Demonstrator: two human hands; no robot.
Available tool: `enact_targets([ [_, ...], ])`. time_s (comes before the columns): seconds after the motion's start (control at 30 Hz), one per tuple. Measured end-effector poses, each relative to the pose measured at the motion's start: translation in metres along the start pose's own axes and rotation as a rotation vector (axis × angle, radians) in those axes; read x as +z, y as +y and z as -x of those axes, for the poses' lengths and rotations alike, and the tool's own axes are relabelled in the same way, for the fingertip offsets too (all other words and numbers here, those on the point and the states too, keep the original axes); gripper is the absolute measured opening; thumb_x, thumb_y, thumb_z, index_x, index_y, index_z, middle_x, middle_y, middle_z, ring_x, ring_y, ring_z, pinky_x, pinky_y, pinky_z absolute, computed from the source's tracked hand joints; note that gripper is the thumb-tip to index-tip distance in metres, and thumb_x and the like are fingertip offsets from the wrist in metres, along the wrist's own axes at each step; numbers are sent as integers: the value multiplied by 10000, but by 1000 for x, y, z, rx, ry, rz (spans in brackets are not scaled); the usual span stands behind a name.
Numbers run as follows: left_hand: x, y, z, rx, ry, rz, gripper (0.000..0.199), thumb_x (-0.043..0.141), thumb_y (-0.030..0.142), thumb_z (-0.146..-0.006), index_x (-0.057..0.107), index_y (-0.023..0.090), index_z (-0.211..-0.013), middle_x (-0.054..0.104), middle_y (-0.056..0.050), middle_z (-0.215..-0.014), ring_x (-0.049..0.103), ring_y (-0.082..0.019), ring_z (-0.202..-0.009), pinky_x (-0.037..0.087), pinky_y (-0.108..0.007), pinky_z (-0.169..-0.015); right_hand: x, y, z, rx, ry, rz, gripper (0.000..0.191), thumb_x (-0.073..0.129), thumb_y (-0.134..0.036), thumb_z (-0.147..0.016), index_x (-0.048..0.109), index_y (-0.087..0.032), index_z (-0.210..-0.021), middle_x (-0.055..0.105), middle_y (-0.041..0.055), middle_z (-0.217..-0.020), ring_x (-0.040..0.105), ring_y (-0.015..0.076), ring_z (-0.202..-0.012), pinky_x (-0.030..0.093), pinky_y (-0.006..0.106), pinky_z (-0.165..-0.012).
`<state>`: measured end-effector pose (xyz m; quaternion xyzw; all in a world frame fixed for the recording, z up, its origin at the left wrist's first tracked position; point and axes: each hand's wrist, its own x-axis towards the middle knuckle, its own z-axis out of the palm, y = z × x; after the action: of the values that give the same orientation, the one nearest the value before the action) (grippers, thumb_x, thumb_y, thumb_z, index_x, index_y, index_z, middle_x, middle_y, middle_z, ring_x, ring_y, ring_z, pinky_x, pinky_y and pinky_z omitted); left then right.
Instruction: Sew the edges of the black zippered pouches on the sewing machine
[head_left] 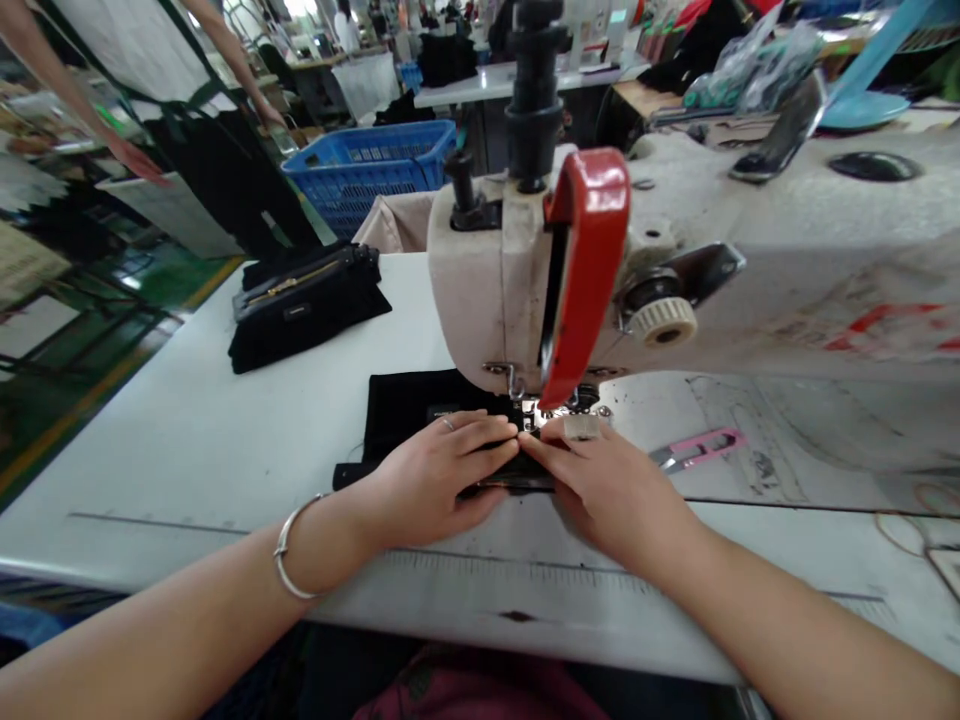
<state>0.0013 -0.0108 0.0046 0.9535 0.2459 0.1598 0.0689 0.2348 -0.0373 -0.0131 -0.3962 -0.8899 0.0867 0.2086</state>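
Pressing on the black fabric piece [397,405] with the left hand [450,465], fingers together and almost straight, and with the right hand [607,480], fingers more bent. Bringing the fingertips of both nearly together, just before the presser foot [528,415]. Cannot tell if also pinching the near edge with the thumbs. Can locate the black fabric piece on the white table [172,420], partly hidden by the left hand and by the head of the sewing machine [480,270]. Must look past the red curved guard [600,230], standing before the needle area and covering part of it. To the right, near the right hand, can find pink-handled thread snips [709,445], lying with blades toward this hand. To the left, well apart from both, can notice a pile of black pouches [307,300] with a golden zipper. Farther, can see a blue plastic basket [360,150] and a standing person [195,120] in dark trousers, blocking part of the workshop. Beyond the machine arm, can see clear plastic bags [780,65] beside a light-blue stand [862,105]. Near the front edge, can observe ruler marks [510,570], partly covered by forearms.
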Motion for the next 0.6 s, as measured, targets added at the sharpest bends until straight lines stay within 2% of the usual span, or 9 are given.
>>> enact_targets([
  [0.23, 2, -22, -7, 33, 41, -7, 383, 588, 343, -923, 587, 148, -1253, 629, -108, -1270, 574, -236, -1208, 477, -420, -1065, 0, -1, -1, 33, 41, -26, 358, 467, -27, -846, 607, -133, -1158, 610, 127, -1102, 547, 260, -1029, 514, 428, -886],
  [0.33, 0, -33, -8, 104, 44, 6, 368, 569, 343, -948, 588, 147, -1260, 644, -108, -1253, 569, -223, -1220, 477, -401, -1063, -5, -1, 0, 76, 121, -35, 250, 474, -72, -875, 622, -145, -1063, 618, 117, -1027, 552, 247, -946, 513, 390, -806],
  [0.43, -5, -49, -6, 147, 5, 44, 340, 548, 281, -963, 579, 199, -1292, 639, -90, -1269, 578, -210, -1211, 485, -397, -1050, -9, 1, -1, 172, 211, 34, 145, 489, -144, -909, 615, -133, -981, 600, 117, -950, 532, 251, -890, 481, 395, -782],
  [0.5, -9, -59, -4, 123, -3, 90, 332, 546, 232, -959, 587, 232, -1288, 644, -80, -1261, 605, -205, -1167, 505, -401, -1023, -11, 3, -1, 227, 204, 111, 119, 501, -190, -921, 607, -136, -911, 590, 109, -906, 513, 256, -873, 457, 400, -777],
  [0.6, -12, -62, -3, 69, 23, 148, 321, 559, 197, -939, 610, 224, -1255, 663, -85, -1220, 624, -203, -1133, 523, -402, -996, -12, 6, -1, 236, 127, 191, 228, 489, -252, -944, 596, -164, -763, 575, 78, -783, 492, 243, -806, 422, 389, -744],
])
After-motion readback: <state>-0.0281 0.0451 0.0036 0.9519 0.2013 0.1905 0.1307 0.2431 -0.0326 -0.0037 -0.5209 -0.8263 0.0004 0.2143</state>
